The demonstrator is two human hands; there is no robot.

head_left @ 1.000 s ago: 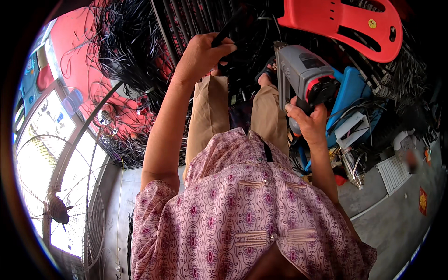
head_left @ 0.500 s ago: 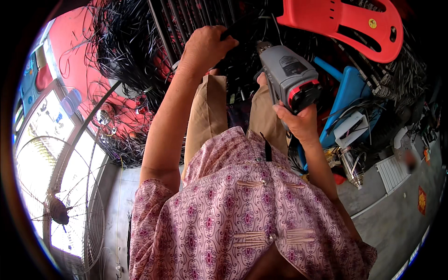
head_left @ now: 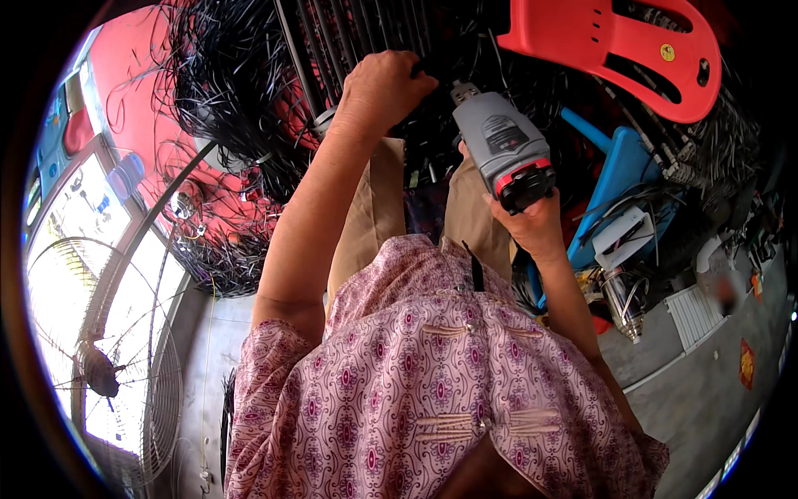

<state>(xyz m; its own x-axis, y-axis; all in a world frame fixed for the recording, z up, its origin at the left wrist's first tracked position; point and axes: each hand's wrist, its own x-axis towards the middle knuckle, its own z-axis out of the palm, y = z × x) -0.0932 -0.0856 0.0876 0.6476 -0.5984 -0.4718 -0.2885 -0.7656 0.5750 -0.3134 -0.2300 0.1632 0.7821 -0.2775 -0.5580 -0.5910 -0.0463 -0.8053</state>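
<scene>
My left hand (head_left: 381, 90) is closed at the far side, above my left knee, with its fingers pinched on a black strip (head_left: 426, 65). The strip runs off to the right into a dark area, and its far end is hard to make out. My right hand (head_left: 536, 223) grips a grey power tool (head_left: 501, 137) with a red and black rear end. The tool's metal tip (head_left: 464, 90) points away from me, a short way right of my left hand. Most of the tool's handle and my right fingers are hidden beneath its body.
Dark slats (head_left: 362, 41) and a tangle of black strips (head_left: 229, 91) lie ahead and left. A red plastic chair (head_left: 644, 54) stands far right, above a blue chair (head_left: 611, 200). A metal cylinder (head_left: 622, 303) lies at right, and a fan (head_left: 100, 366) stands at left.
The power tool has moved slightly left in my right hand, its tip nearer my left hand. My left hand has shifted a little to the right, still closed. The view has tipped slightly.
</scene>
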